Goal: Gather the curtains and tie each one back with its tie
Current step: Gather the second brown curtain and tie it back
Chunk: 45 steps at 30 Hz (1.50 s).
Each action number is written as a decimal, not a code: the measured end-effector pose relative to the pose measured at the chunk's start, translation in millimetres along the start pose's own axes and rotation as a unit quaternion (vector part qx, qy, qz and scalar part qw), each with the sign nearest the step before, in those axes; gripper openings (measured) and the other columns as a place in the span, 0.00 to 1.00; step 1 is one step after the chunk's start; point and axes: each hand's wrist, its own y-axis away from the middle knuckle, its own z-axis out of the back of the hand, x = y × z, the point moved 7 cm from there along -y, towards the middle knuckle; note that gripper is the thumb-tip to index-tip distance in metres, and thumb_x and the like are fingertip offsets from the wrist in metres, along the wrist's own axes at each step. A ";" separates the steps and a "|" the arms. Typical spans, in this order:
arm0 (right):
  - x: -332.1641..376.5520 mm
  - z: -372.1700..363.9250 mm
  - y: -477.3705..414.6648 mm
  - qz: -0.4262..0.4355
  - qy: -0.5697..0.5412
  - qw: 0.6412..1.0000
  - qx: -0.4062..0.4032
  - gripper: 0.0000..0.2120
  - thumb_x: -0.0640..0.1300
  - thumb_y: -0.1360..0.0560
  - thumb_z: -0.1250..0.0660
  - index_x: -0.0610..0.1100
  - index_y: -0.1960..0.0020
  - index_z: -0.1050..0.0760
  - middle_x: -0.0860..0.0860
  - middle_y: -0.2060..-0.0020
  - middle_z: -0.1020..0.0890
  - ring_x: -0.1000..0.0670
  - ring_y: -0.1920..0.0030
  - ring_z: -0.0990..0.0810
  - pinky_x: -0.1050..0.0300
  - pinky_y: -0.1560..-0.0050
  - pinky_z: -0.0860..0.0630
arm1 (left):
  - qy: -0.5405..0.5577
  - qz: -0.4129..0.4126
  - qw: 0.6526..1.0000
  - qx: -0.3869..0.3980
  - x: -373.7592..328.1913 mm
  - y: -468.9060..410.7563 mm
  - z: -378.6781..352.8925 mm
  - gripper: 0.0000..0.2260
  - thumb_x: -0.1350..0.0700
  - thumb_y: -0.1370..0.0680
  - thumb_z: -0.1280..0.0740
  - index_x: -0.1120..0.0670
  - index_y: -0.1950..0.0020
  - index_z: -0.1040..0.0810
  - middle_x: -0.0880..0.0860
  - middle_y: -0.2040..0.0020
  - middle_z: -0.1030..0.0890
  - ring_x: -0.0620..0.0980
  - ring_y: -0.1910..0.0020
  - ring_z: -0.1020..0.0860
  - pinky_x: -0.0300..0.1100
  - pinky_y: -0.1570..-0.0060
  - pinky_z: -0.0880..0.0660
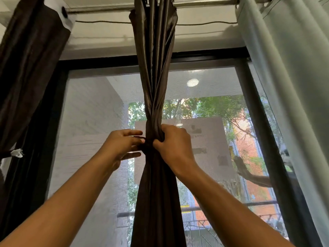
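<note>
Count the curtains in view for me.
3. A dark brown curtain hangs at far left, a shiny brown curtain in the centre, bunched in the right hand, and a pale green curtain at far right. More may hang outside the frame.

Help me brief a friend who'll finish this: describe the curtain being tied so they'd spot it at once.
Find the big window under the rod, where three curtains hang. It is the middle curtain, shiny dark brown, pinched into a narrow waist where the right hand grips it and the left hand meets it. The left curtain is matte and darker; the right curtain is pale green.
</note>
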 end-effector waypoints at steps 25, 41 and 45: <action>-14.3 -10.0 -2.6 -0.007 -0.005 1.000 0.016 0.06 0.42 0.29 0.32 0.41 0.54 0.21 0.48 0.61 0.19 0.48 0.62 0.22 0.54 0.61 0.24 | -0.060 0.062 0.994 0.068 30.1 3.3 37.5 0.09 0.50 0.25 0.31 0.51 0.49 0.15 0.51 0.68 0.20 0.48 0.73 0.23 0.45 0.66 0.20; -25.3 1.9 -6.6 -0.038 -0.037 0.997 0.058 0.11 0.44 0.29 0.30 0.42 0.48 0.20 0.46 0.55 0.16 0.47 0.56 0.19 0.51 0.52 0.21 | -0.159 0.072 0.956 0.237 37.3 13.7 -21.2 0.08 0.53 0.29 0.26 0.57 0.55 0.17 0.51 0.60 0.18 0.50 0.56 0.22 0.46 0.55 0.19; -21.4 0.0 -6.4 -0.038 -0.042 0.997 0.059 0.10 0.44 0.29 0.30 0.41 0.50 0.19 0.46 0.57 0.16 0.48 0.59 0.19 0.53 0.55 0.20 | -0.255 -0.039 0.959 0.116 11.9 -1.6 0.1 0.03 0.54 0.29 0.25 0.51 0.58 0.14 0.57 0.56 0.15 0.50 0.55 0.20 0.41 0.57 0.25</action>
